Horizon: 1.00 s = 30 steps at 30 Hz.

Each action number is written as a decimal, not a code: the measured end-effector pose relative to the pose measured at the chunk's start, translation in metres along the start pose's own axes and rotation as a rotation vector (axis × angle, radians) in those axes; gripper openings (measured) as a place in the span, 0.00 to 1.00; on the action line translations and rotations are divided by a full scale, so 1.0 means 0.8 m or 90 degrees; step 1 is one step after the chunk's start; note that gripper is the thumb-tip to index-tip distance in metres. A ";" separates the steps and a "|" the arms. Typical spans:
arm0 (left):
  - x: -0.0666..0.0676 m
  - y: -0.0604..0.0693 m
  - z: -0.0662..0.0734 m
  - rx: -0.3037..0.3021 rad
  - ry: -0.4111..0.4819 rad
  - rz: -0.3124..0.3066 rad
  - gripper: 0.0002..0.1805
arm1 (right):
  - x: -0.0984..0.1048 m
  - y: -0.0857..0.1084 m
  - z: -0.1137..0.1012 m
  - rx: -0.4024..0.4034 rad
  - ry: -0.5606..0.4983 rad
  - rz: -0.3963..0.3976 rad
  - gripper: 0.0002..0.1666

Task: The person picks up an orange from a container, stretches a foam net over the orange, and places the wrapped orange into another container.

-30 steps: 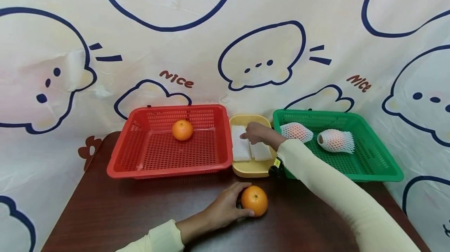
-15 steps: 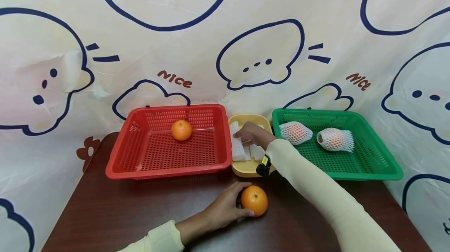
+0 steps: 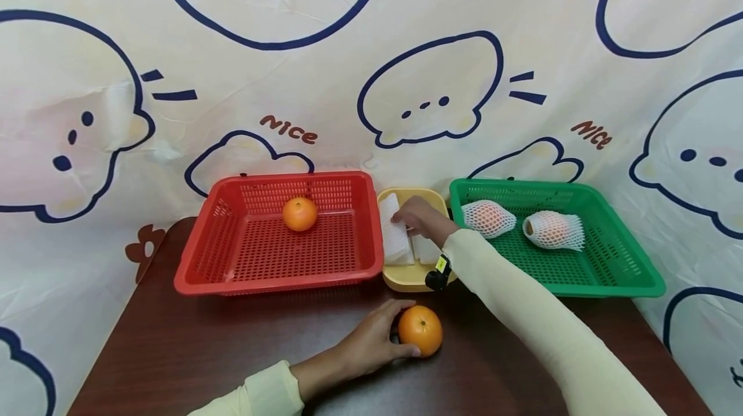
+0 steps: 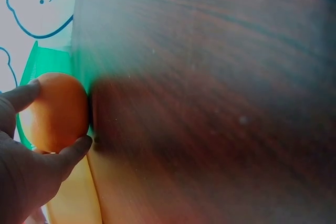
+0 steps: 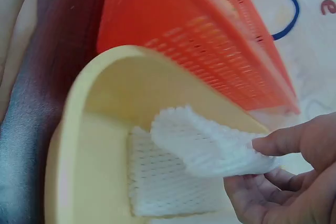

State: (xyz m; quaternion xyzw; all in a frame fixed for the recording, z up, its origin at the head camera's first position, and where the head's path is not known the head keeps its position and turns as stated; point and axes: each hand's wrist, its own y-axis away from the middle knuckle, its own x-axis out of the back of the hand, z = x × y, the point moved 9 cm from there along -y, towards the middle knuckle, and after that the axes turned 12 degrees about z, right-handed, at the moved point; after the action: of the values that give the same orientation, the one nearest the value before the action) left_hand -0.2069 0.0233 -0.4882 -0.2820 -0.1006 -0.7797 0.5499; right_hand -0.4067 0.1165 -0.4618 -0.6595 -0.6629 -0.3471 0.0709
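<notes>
My left hand (image 3: 374, 340) holds an orange (image 3: 420, 331) on the dark table, thumb on its near side and fingers on its far side. In the left wrist view the same orange (image 4: 56, 113) sits between thumb and fingertip. Over the yellow tray (image 3: 409, 280), my right hand (image 3: 422, 217) pinches a white foam net sleeve (image 3: 395, 235). The right wrist view shows this foam net sleeve (image 5: 210, 145) lifted at one end between thumb and fingers (image 5: 247, 195). Beneath it, more flat foam net sleeves (image 5: 168, 182) lie in the tray.
A red basket (image 3: 278, 284) on the left holds another orange (image 3: 300, 214). In the green basket (image 3: 615, 290) on the right lie two fruits in foam nets (image 3: 554, 231). A patterned cloth (image 3: 325, 93) hangs behind the table (image 3: 191, 351).
My right hand has reached down into the yellow tray, taken hold of a foam net sleeve and raised it slightly. My left hand and the orange have stayed put.
</notes>
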 end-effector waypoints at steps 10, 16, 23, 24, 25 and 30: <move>0.000 0.000 0.000 -0.007 0.004 0.004 0.42 | 0.056 -0.003 -0.001 -0.020 -0.069 0.003 0.25; -0.001 -0.001 -0.002 0.004 0.012 -0.002 0.42 | 0.085 0.003 0.003 0.002 -0.068 0.006 0.24; -0.004 -0.003 -0.002 0.005 0.008 -0.008 0.42 | 0.108 0.026 0.001 0.029 -0.078 -0.005 0.25; -0.004 -0.002 -0.002 0.006 0.009 -0.008 0.42 | 0.110 0.032 0.000 0.034 -0.081 -0.007 0.25; -0.003 -0.002 -0.001 0.006 0.009 -0.008 0.42 | 0.112 0.037 -0.001 0.042 -0.083 -0.009 0.25; -0.001 -0.002 -0.001 0.008 0.007 -0.008 0.42 | 0.116 0.065 -0.001 0.079 -0.108 -0.026 0.23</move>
State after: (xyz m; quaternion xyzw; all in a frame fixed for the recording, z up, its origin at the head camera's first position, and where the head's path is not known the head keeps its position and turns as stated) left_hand -0.2087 0.0240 -0.4890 -0.2738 -0.1042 -0.7841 0.5471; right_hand -0.3700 0.1868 -0.3908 -0.6674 -0.7001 -0.2494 0.0480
